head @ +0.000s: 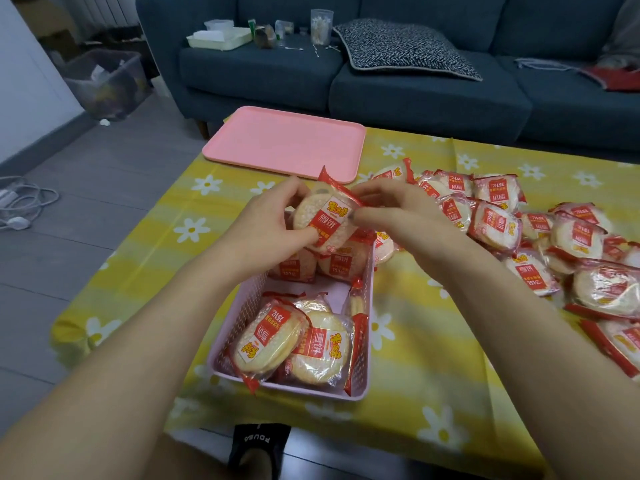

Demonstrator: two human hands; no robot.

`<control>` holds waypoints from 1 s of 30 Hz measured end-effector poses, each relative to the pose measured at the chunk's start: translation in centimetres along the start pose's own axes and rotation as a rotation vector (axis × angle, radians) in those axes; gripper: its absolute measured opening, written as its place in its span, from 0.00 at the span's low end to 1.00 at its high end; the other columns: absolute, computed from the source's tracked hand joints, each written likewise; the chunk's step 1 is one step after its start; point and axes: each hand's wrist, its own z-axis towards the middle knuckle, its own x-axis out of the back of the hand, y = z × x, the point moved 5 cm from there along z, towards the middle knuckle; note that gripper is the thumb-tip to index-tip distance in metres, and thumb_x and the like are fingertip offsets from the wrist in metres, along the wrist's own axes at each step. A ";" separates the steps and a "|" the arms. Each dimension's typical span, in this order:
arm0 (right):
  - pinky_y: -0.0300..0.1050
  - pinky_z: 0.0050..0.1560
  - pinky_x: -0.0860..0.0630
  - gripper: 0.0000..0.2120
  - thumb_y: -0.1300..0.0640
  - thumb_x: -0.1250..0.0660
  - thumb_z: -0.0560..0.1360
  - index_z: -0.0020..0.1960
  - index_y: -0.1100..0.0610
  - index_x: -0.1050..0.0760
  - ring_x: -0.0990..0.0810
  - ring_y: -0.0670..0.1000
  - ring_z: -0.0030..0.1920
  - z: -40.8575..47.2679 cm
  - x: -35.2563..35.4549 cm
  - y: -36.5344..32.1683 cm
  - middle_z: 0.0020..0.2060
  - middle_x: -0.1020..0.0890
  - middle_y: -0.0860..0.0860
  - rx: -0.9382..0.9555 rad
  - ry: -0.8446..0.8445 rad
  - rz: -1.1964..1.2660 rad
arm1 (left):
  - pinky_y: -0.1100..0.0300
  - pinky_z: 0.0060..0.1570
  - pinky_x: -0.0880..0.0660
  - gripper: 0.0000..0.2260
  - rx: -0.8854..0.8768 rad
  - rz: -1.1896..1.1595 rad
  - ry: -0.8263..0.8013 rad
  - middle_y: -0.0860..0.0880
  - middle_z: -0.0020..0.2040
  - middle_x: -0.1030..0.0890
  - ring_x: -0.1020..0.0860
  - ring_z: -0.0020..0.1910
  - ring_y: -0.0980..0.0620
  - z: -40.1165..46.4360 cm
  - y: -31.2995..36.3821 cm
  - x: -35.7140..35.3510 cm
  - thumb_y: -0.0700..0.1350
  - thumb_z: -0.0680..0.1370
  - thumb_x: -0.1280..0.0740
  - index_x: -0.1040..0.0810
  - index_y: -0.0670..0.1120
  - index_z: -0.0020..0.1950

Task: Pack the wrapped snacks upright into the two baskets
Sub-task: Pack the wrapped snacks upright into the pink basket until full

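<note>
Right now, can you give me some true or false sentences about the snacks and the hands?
1. Both hands hold one snack packet above the basket. True: the left hand and the right hand grip it.
2. The pink tray is full of snacks. False: nothing lies on it.
3. A pile of snacks lies on the tablecloth to the right. True.
4. The basket is empty. False: it already has packets inside.
5. The tablecloth is blue. False: it is yellow with white flowers.

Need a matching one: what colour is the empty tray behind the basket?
Plain pink tray, shown best in the head view, the only one.
</note>
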 end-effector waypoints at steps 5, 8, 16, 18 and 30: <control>0.49 0.51 0.20 0.09 0.59 0.27 0.72 0.51 0.51 0.19 0.18 0.48 0.47 -0.4 -0.6 -0.6 0.45 0.16 0.47 0.236 0.015 -0.341 | 0.58 0.42 0.24 0.12 -0.026 0.082 -0.058 0.57 0.42 0.20 0.20 0.42 0.57 0.0 -0.1 -0.5 0.46 0.67 0.29 0.26 0.53 0.48; 0.50 0.47 0.22 0.08 0.60 0.30 0.71 0.50 0.53 0.20 0.20 0.47 0.45 -0.8 -0.9 -1.0 0.43 0.17 0.47 0.340 0.009 -0.624 | 0.53 0.47 0.24 0.18 -0.041 0.306 -0.088 0.53 0.49 0.23 0.23 0.49 0.51 0.0 -1.0 -0.5 0.49 0.65 0.28 0.25 0.52 0.53; 0.47 0.38 0.35 0.10 0.57 0.32 0.68 0.47 0.60 0.26 0.23 0.62 0.43 -1.0 -3.6 1.3 0.42 0.22 0.57 0.445 0.061 -1.122 | 0.48 0.66 0.35 0.38 -0.003 0.738 -0.132 0.49 0.68 0.33 0.37 0.67 0.44 0.2 -3.1 -1.9 0.56 0.67 0.27 0.37 0.59 0.75; 0.47 0.37 0.39 0.09 0.59 0.31 0.66 0.44 0.61 0.27 0.23 0.62 0.40 -0.8 -3.6 1.5 0.39 0.23 0.58 0.456 0.123 -1.160 | 0.47 0.69 0.39 0.36 -0.020 0.771 -0.131 0.50 0.69 0.33 0.38 0.69 0.44 0.2 -3.1 -2.3 0.56 0.68 0.28 0.37 0.59 0.74; 0.50 0.39 0.33 0.16 0.58 0.27 0.64 0.50 0.58 0.24 0.26 0.60 0.41 -0.8 -4.2 1.8 0.41 0.24 0.56 0.499 0.245 -1.248 | 0.46 0.59 0.29 0.28 0.001 0.714 -0.082 0.50 0.57 0.30 0.31 0.62 0.45 0.7 -2.4 -3.2 0.62 0.70 0.29 0.34 0.56 0.66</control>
